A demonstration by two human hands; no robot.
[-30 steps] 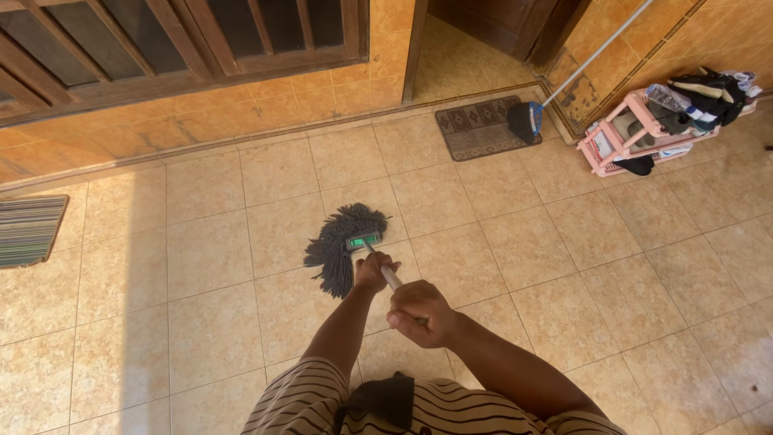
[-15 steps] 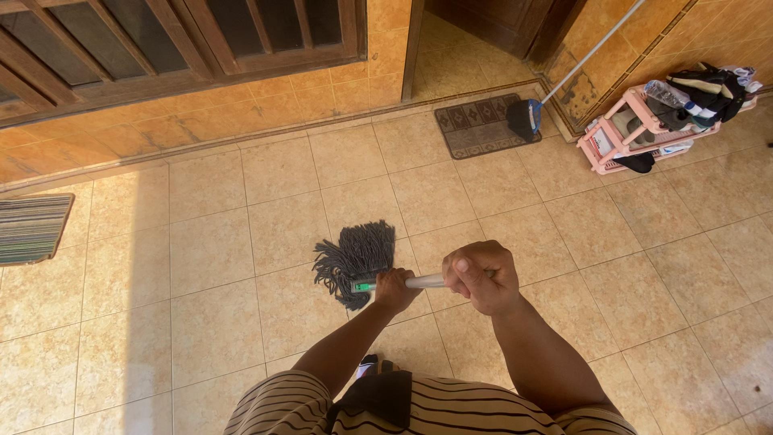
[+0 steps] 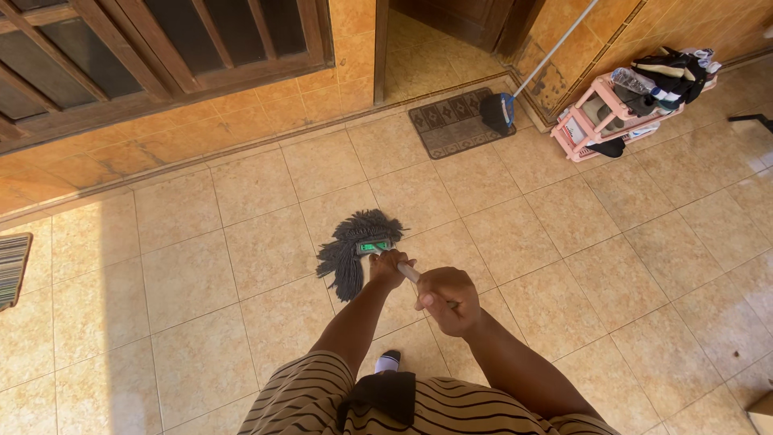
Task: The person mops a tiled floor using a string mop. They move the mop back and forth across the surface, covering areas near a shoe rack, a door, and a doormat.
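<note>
While on tan tiles (image 3: 564, 217), grey mop (image 3: 354, 250) just beyond fingers (image 3: 435, 300) of both hands, clenched around its handle (image 3: 408, 272).

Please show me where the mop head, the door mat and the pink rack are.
mop head (image 3: 354, 246), head view, on the grey strings.
door mat (image 3: 451, 122), head view, on its patterned middle.
pink rack (image 3: 576, 129), head view, on its left frame.

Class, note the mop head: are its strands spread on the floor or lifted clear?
Spread on the floor: the mop head fans its dark strands flat across the tiles.

The mop head (image 3: 357, 248) is lying on the floor (image 3: 201, 258) at centre, with the doormat (image 3: 451, 121) far behind it and the rack (image 3: 600, 121) sitting far right.
</note>
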